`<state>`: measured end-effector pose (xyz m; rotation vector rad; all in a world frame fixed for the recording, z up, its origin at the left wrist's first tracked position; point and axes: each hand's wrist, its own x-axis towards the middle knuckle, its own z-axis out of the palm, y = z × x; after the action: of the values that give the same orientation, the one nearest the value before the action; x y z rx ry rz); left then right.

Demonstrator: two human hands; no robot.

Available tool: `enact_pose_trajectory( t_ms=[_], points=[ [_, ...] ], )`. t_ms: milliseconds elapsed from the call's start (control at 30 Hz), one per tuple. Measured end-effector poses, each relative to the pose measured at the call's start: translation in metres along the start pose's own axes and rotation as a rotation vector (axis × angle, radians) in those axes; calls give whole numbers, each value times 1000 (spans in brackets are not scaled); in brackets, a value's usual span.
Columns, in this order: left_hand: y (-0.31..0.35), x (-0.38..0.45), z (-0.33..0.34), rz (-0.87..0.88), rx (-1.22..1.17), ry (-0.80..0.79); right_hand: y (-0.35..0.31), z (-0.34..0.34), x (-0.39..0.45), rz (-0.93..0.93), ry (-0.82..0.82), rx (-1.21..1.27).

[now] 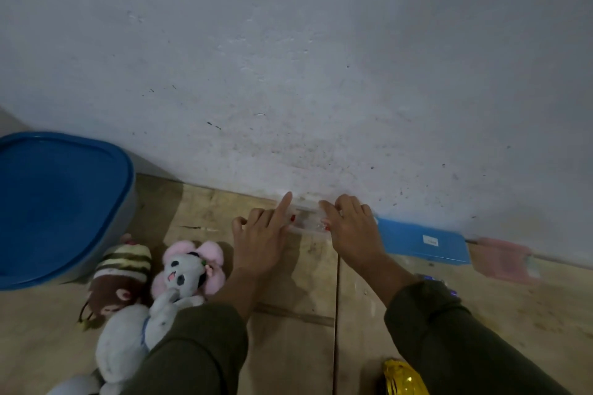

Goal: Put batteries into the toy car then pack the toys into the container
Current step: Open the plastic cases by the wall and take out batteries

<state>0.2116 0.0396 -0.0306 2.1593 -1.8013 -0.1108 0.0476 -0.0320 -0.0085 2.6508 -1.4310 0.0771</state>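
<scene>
A small clear plastic piece [307,222] lies low by the foot of the wall, held between both hands. My left hand [261,236] pinches its left end with the thumb, index finger pointing straight at the wall. My right hand [349,228] curls over its right end. What the clear piece is cannot be told. A grey container with a blue lid [54,202] stands shut at the left. Beside it lie a brown striped monkey plush [120,279], a panda plush with pink petals [189,268] and a white plush [128,340].
The wall [321,74] rises right behind the hands. A flat blue box [420,242] and a pink object [503,260] lie along its foot at the right. A gold foil item [402,378] sits at the bottom edge. Small purple bits [452,292] show by my right sleeve.
</scene>
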Motion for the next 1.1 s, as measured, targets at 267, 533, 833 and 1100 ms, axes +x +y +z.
enact_pose_trajectory(
  t_ms=[267,533,833,1100],
  points=[
    [10,18,-12,-59,87,-136,-1,-13,5,135,197,-23],
    [12,19,-12,-52,98,-155,-29,11,-21,16,-69,184],
    [10,14,-16,-2,119,-164,-35,8,-18,85,-317,217],
    [3,8,-21,42,128,-188,-32,15,-16,-23,-323,152]
  ],
)
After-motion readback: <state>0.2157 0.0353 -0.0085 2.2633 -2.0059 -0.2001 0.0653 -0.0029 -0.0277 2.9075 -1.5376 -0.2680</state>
